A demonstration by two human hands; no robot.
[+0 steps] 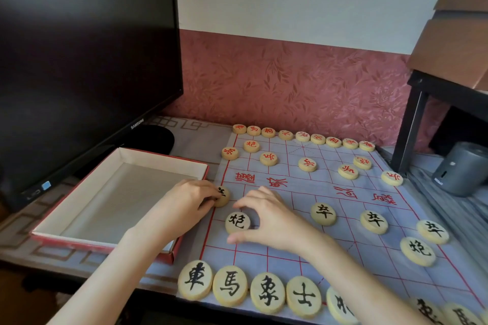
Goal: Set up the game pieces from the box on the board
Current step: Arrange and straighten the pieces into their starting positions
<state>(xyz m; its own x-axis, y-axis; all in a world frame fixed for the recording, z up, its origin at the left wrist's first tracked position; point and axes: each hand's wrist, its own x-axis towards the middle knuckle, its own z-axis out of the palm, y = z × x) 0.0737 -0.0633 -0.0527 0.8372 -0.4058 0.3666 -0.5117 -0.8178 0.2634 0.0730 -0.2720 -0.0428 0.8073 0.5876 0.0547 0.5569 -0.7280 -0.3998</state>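
Left hand (190,200) pinches a piece (224,199); right hand (266,219) arched.

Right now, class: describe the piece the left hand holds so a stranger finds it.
Find the red box left of the board. By its far right corner, on the board's left border line, the left hand pinches a pale disc. Unlike the cannon disc beside it, its black mark is half covered.

We've got the xiangqi board (324,179) flat on the counter (190,145), with the box (163,158) just left of it and the monitor (87,60) behind the box. The far row of pieces (303,136) lines the board's back edge, the near row of pieces (248,287) the edge closest to us.
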